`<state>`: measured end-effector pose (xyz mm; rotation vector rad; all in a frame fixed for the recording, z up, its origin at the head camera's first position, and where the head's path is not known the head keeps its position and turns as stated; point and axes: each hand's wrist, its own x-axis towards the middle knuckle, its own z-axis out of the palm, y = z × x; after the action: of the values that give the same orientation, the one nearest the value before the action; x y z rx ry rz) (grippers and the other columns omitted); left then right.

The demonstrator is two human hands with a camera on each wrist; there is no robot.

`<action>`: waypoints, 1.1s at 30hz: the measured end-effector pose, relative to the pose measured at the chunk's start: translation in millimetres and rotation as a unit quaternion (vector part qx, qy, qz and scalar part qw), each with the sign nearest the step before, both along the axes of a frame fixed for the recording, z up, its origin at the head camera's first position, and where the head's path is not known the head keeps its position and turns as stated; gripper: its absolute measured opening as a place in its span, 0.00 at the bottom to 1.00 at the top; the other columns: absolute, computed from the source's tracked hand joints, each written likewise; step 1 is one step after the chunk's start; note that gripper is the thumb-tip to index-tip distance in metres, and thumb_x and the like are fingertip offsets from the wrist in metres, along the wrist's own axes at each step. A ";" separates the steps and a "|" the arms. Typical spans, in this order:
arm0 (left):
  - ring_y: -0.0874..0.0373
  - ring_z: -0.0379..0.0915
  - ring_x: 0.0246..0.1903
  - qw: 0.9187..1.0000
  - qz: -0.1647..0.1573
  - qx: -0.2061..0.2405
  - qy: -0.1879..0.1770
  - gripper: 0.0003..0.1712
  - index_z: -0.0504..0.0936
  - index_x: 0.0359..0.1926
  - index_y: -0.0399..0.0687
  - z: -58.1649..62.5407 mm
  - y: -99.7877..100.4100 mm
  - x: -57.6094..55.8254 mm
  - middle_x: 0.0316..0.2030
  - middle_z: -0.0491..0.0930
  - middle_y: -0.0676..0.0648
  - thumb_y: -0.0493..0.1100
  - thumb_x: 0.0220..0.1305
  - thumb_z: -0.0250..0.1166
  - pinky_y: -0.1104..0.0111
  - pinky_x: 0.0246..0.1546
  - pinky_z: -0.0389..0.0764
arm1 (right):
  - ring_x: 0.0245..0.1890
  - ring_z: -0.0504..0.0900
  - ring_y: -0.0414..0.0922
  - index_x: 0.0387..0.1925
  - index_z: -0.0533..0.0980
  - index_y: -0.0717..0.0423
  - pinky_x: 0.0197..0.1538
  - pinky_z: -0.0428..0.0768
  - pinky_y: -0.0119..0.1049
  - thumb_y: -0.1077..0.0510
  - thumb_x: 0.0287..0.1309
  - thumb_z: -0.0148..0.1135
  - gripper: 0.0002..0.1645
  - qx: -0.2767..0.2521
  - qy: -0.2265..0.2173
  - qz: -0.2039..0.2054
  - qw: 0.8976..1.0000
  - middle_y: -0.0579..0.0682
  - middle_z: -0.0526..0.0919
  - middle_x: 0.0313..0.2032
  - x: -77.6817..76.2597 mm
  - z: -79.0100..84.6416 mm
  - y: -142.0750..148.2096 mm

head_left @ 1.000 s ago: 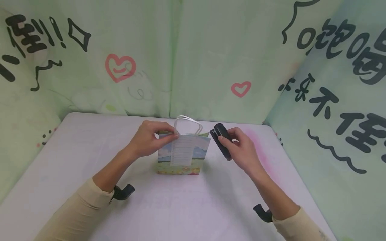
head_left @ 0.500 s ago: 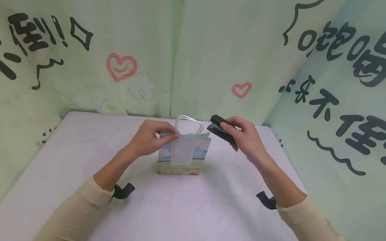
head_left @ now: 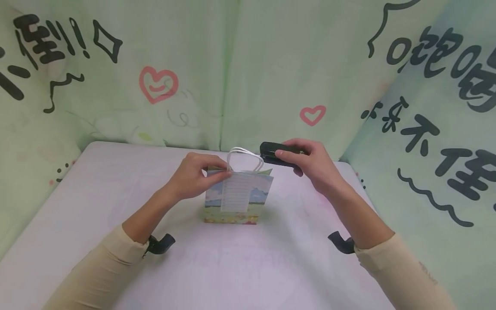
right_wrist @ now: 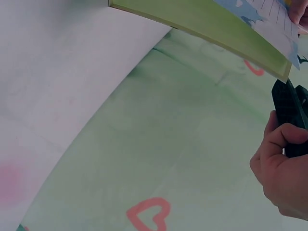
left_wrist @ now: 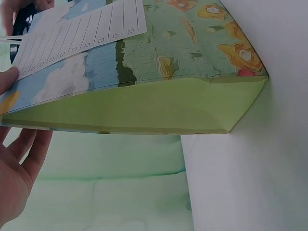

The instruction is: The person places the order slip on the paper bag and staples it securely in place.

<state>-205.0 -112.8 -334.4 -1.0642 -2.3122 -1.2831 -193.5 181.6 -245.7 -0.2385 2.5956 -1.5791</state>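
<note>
A small paper gift bag (head_left: 260, 191) with a printed meadow and sky stands upright on the table, its white cord handles (head_left: 237, 149) raised. Against its front lies a white lined paper slip (head_left: 235, 196) with small checkboxes, seen closer in the left wrist view (left_wrist: 82, 41). My left hand (head_left: 193, 175) pinches the slip and the bag's top edge, thumb in front and fingers behind. In my right hand (head_left: 317, 165) I hold a black stapler (head_left: 277, 154), its front end at the right side of the handles, near the bag's top rim. Whether it touches the bag, I cannot tell.
A white table (head_left: 217, 267) extends around the bag. Pale green curtains (head_left: 263, 77) with red hearts and black lettering hang behind it and at both sides. Black wrist mounts (head_left: 160, 244) sit at both cuffs.
My right hand has raised the stapler, turned it from steep to nearly level, and brought it left toward the bag's top. My left hand keeps its pinch, and the bag stays in place.
</note>
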 end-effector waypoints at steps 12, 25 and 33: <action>0.68 0.78 0.33 1.000 0.002 0.000 -0.002 0.05 0.86 0.38 0.54 3.1 0.7 1.9 0.35 0.85 0.60 0.45 0.60 0.68 0.70 0.29 0.78 | 0.37 0.81 0.49 0.54 0.76 0.58 0.32 0.79 0.33 0.46 0.50 0.72 0.32 -0.050 -0.069 -0.018 0.996 0.56 0.78 0.48 -9.5 4.0 -8.0; 0.68 0.78 0.32 1.000 -0.002 0.011 -0.004 0.05 0.87 0.37 0.55 2.2 1.1 0.4 0.34 0.85 0.60 0.44 0.60 0.68 0.70 0.29 0.78 | 0.42 0.78 0.50 0.55 0.76 0.58 0.35 0.78 0.32 0.50 0.51 0.73 0.31 -0.062 -0.076 -0.011 0.995 0.56 0.77 0.50 -14.4 -2.1 -9.8; 0.68 0.78 0.33 1.000 -0.003 0.007 -0.008 0.05 0.86 0.37 0.55 2.3 0.5 2.5 0.35 0.85 0.60 0.43 0.60 0.68 0.70 0.29 0.78 | 0.42 0.77 0.50 0.52 0.77 0.57 0.45 0.75 0.34 0.52 0.49 0.74 0.29 -0.068 -0.065 0.005 0.996 0.56 0.78 0.47 -12.0 -5.5 -13.5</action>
<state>-202.5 -112.2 -332.1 -1.0618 -2.3098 -1.3138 -205.6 168.1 -251.1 -0.1528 2.3904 -1.7085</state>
